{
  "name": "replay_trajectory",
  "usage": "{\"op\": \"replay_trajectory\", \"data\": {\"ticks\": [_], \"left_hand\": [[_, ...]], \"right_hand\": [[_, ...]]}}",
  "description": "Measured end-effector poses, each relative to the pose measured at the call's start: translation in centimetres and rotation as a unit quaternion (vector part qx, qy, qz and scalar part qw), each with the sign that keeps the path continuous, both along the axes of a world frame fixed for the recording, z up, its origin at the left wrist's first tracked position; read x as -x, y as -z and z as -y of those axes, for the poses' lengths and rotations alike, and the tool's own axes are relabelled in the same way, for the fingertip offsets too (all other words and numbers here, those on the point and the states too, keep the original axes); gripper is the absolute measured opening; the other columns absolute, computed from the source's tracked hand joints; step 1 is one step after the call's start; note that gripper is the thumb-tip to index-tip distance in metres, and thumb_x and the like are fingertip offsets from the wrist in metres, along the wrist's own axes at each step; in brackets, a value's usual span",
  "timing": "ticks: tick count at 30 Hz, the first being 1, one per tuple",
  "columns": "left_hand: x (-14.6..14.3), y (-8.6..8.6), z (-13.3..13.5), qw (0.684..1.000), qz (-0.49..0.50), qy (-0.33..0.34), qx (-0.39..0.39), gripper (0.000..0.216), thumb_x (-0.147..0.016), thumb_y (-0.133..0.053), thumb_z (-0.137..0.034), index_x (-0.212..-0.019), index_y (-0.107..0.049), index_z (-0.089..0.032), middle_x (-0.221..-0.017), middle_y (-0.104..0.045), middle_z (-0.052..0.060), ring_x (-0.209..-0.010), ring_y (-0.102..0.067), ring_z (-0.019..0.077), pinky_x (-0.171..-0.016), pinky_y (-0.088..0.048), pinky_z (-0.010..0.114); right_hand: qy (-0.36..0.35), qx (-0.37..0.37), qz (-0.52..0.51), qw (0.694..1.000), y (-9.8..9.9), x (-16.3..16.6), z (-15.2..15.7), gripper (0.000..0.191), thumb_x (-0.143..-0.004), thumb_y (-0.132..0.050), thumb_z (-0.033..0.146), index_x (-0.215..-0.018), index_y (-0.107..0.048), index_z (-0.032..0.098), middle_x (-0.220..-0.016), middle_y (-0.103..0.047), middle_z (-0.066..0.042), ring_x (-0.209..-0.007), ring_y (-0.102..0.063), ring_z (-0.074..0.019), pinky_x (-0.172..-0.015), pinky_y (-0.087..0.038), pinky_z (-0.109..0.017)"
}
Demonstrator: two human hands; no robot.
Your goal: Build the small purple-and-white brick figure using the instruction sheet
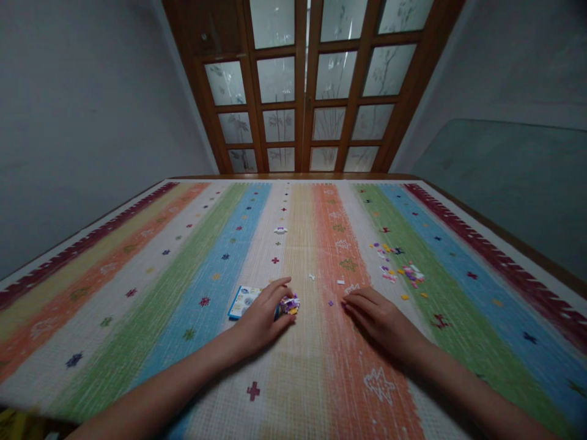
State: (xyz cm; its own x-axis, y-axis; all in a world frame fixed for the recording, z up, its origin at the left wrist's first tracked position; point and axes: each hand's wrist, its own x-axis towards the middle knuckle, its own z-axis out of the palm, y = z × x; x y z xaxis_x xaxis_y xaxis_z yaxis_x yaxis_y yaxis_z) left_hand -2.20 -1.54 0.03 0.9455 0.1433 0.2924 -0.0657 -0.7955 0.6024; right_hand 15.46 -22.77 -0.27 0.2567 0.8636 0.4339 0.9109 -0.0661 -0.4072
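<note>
My left hand (263,313) curls around a small assembly of white, purple and orange toy bricks (291,304), gripping it by its left side. Partly under that hand lies a booklet with a blue edge and printed pictures (246,299). My right hand (378,315) rests on the orange stripe with its fingertips pinched together at a tiny purple brick (343,304). Just left of those fingertips sits another small purple brick (331,303). A white brick (340,282) and a small white piece (312,277) lie farther back between the hands.
Loose bricks in several colours (410,273) are scattered on the right. A white and purple piece (280,230) lies farther back, left of the middle. The striped cloth (300,366) covers the table, and paned wooden doors (302,116) stand behind it.
</note>
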Motion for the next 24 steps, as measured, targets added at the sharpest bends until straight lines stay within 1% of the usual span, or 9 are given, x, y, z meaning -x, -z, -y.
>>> {"op": "replay_trajectory", "data": {"ticks": [3,6,10,12,14,19,24], "left_hand": [[0.8,0.0,0.1,0.998,0.041,-0.016,-0.035,0.018,-0.085,-0.054,-0.016,-0.103,-0.055,-0.019,-0.114,-0.056,0.012,-0.106,-0.057,0.0221,-0.089,-0.05,0.043],[1.4,0.5,0.1,0.994,0.067,-0.025,-0.083,0.022,-0.088,-0.048,-0.015,-0.108,-0.057,-0.018,-0.108,-0.058,0.012,-0.098,-0.06,0.0209,-0.083,-0.053,0.041],[1.5,1.2,0.0,0.99,0.067,-0.031,-0.119,0.029,-0.09,-0.043,-0.012,-0.115,-0.056,-0.016,-0.108,-0.059,0.013,-0.099,-0.06,0.0212,-0.083,-0.054,0.041],[1.5,1.4,-0.1,0.99,0.068,-0.026,-0.12,0.031,-0.09,-0.041,-0.011,-0.117,-0.056,-0.016,-0.109,-0.06,0.013,-0.099,-0.06,0.021,-0.084,-0.054,0.04],[1.4,1.5,-0.1,0.99,0.072,-0.019,-0.12,0.031,-0.09,-0.04,-0.011,-0.117,-0.056,-0.015,-0.109,-0.06,0.013,-0.1,-0.061,0.0206,-0.084,-0.055,0.039],[1.1,1.7,-0.2,0.987,0.082,0.012,-0.136,0.035,-0.091,-0.036,-0.009,-0.121,-0.052,-0.015,-0.112,-0.06,0.013,-0.103,-0.06,0.0202,-0.085,-0.055,0.038],[1.0,1.4,-0.3,0.988,0.074,0.026,-0.136,0.036,-0.089,-0.035,-0.007,-0.12,-0.053,-0.014,-0.115,-0.059,0.015,-0.105,-0.059,0.0217,-0.087,-0.054,0.039]], "right_hand": [[-0.019,-0.007,-0.018,1.0,-0.1,0.5,-0.5,0.018,-0.09,-0.046,0.016,-0.094,-0.064,0.018,-0.088,-0.066,-0.009,-0.08,-0.061,-0.0173,-0.07,-0.054,-0.033],[-0.045,-0.018,-0.023,0.999,-0.1,1.4,-1.7,0.019,-0.09,-0.046,0.015,-0.096,-0.064,0.017,-0.088,-0.065,-0.009,-0.081,-0.06,-0.0176,-0.07,-0.053,-0.033],[-0.083,-0.041,-0.005,0.996,0.1,2.6,-3.9,0.024,-0.091,-0.045,0.015,-0.109,-0.061,0.016,-0.092,-0.064,-0.011,-0.085,-0.059,-0.0189,-0.073,-0.053,-0.035],[-0.098,-0.032,0.007,0.995,0.3,3.1,-4.9,0.029,-0.091,-0.043,0.014,-0.116,-0.057,0.017,-0.095,-0.064,-0.012,-0.087,-0.059,-0.0189,-0.073,-0.053,-0.034],[-0.108,-0.019,0.017,0.994,0.4,3.4,-5.5,0.031,-0.092,-0.042,0.013,-0.12,-0.055,0.018,-0.094,-0.064,-0.012,-0.086,-0.058,-0.0185,-0.072,-0.052,-0.033],[-0.116,-0.01,0.033,0.993,0.8,3.6,-5.8,0.029,-0.091,-0.042,0.013,-0.115,-0.058,0.012,-0.088,-0.063,-0.013,-0.081,-0.059,-0.0195,-0.069,-0.052,-0.032],[-0.114,-0.02,0.023,0.993,0.9,3.7,-5.5,0.029,-0.093,-0.04,0.014,-0.115,-0.058,0.016,-0.088,-0.064,-0.011,-0.082,-0.059,-0.0186,-0.07,-0.052,-0.031]]}}
